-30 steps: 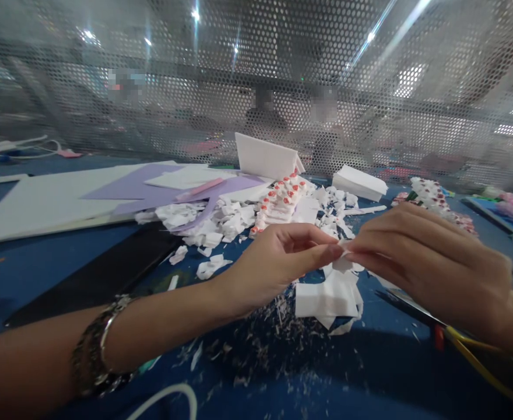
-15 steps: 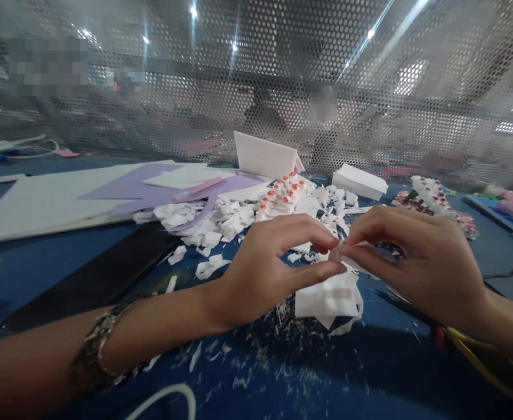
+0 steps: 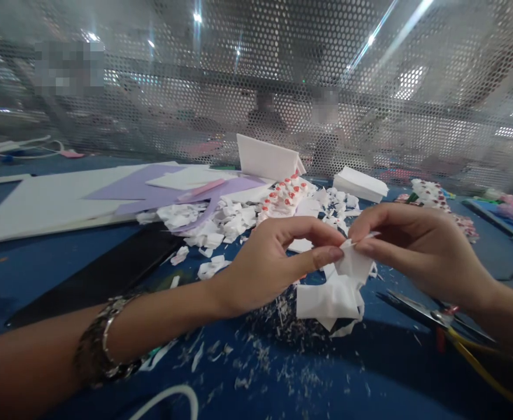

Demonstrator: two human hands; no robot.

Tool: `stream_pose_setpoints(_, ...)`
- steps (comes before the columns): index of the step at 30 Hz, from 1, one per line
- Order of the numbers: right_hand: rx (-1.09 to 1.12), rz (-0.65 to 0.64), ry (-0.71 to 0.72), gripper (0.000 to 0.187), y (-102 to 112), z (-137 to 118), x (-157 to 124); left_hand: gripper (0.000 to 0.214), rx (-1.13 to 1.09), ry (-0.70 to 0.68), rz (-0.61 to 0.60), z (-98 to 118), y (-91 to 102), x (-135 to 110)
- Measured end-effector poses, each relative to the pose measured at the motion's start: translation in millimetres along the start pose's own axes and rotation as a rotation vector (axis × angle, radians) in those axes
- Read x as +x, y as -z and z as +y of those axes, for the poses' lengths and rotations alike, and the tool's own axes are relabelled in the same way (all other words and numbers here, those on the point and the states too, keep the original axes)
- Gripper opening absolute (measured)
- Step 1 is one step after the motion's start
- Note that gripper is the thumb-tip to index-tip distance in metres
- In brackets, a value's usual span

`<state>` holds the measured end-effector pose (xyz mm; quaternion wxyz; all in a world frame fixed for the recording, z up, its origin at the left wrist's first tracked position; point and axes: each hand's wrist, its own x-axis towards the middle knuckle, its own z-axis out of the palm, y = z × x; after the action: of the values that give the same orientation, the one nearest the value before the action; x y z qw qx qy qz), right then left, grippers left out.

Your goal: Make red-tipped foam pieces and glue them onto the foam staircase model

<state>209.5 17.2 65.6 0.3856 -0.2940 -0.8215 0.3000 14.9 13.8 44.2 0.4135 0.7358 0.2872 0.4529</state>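
Note:
Between both hands is a small piece of white paper (image 3: 355,263), hanging down from the fingertips. My left hand (image 3: 278,262) pinches its left edge with thumb and forefinger. From the other side my right hand (image 3: 418,248) pinches its upper right corner. Just below lie white paper pieces (image 3: 329,303), loosely stacked on the blue table (image 3: 309,373). Scissors (image 3: 440,318) with yellow handles rest below my right wrist, partly hidden by it. Beyond the hands stands a cluster of white pieces with red tips (image 3: 285,195).
Crumpled white scraps (image 3: 234,221) spread behind my left hand. White and purple sheets (image 3: 125,186) and a black flat object (image 3: 103,271) lie to the left. A folded white card (image 3: 267,157) stands before a perforated metal screen (image 3: 283,70). Tiny shreds litter the front.
The paper between my fingers now hangs lower and shows more of its flat face. My right hand has shifted slightly right, and the scissors show more.

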Motion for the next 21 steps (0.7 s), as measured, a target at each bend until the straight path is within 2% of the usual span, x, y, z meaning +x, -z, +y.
stream_pose_setpoints(5,0.148,0.007,0.019,0.001,-7.9,3.8,-0.7,0.010,-0.211,0.128,-0.020,-4.3,-4.2,0.5)
stream_pose_setpoints(11,0.114,0.092,0.143,0.004,-17.1,7.8,-1.7,0.007,-0.425,0.148,0.012,-6.3,-9.9,1.3)
stream_pose_setpoints(16,-0.063,0.191,0.215,0.005,-21.0,11.1,-3.6,0.005,-0.398,0.270,0.080,-0.3,-12.8,-3.1)
stream_pose_setpoints(18,-0.107,0.201,0.245,0.006,-21.2,11.5,-4.1,0.006,-0.372,0.248,0.083,0.3,-13.2,-4.7)
stream_pose_setpoints(21,-0.118,0.198,0.277,0.009,-20.7,11.2,-5.0,0.005,-0.300,0.141,0.088,-1.1,-12.9,-6.5)
